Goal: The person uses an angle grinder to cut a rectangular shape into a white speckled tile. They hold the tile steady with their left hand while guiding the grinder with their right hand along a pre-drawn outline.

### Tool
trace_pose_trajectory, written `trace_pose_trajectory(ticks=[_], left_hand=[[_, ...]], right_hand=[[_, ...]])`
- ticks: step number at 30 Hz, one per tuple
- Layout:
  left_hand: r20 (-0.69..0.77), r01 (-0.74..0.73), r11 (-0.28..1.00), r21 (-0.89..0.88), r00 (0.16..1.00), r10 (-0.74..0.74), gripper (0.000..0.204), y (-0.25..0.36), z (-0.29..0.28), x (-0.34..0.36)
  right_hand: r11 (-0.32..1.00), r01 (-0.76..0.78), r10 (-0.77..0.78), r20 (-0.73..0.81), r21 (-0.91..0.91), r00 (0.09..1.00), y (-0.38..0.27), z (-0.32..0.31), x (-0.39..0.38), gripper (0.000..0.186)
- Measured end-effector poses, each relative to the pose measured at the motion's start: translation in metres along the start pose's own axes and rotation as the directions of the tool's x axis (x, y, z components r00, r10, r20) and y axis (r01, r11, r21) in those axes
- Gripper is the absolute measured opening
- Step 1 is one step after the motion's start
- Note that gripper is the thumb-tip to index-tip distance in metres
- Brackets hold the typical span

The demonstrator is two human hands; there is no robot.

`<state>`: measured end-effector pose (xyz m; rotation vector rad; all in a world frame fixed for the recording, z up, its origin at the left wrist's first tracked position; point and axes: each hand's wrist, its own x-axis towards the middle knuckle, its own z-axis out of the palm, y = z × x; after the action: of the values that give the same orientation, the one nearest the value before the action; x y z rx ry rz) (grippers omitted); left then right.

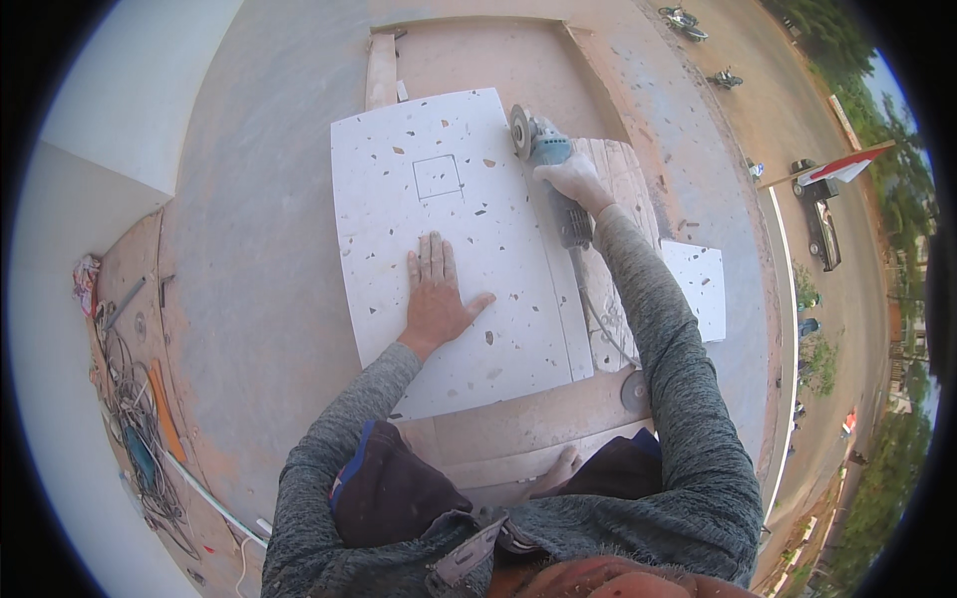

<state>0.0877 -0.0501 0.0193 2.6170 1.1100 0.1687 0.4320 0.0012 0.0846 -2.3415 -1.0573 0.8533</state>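
A white speckled tile [384,264] lies before me, with a square outline [437,176] drawn near its far end and a line along its right side. My left hand [439,301] rests flat on it, fingers spread. My right hand [576,181] is closed on a blue angle grinder [551,149], whose disc [520,131] is at the tile's far right corner; whether it touches is unclear. The cord runs down over a dusty board [628,179] beside the tile. A smaller speckled piece [695,284] lies at the right, and a loose disc [635,394] below the board.
A white wall [105,110] bounds the left, with tangled cables [140,439], an orange strip [164,409] and tools along its foot. The grey floor [249,269] surrounds the tile. Beyond a right-hand edge lies a road [837,299] with a dark vehicle [819,224], motorbikes and a flag [847,164].
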Motion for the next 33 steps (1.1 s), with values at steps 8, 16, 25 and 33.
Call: trace_pose_trajectory(ticks=[8, 16, 25, 33], left_hand=[[-0.008, -0.001, 1.000, 0.008, 1.000, 0.002, 0.121, 0.001, 0.000, 0.000], [-0.030, -0.015, 1.000, 0.015, 0.999, 0.015, 0.120, 0.000, 0.000, -0.001], [-0.026, -0.008, 1.000, 0.014, 1.000, 0.008, 0.120, 0.001, -0.001, -0.001], [-0.033, -0.008, 1.000, 0.021, 0.999, 0.009, 0.120, 0.001, -0.001, -0.001]], right_hand=[[1.000, 0.020, -0.020, 0.003, -0.011, 1.000, 0.005, 0.002, 0.001, 0.073], [1.000, 0.016, -0.016, 0.000, 0.006, 1.000, 0.010, 0.003, -0.003, 0.076], [0.998, 0.057, -0.056, -0.023, 0.018, 0.998, 0.019, 0.008, -0.004, 0.076], [1.000, 0.009, -0.009, -0.016, 0.022, 1.000, 0.017, 0.006, -0.017, 0.073]])
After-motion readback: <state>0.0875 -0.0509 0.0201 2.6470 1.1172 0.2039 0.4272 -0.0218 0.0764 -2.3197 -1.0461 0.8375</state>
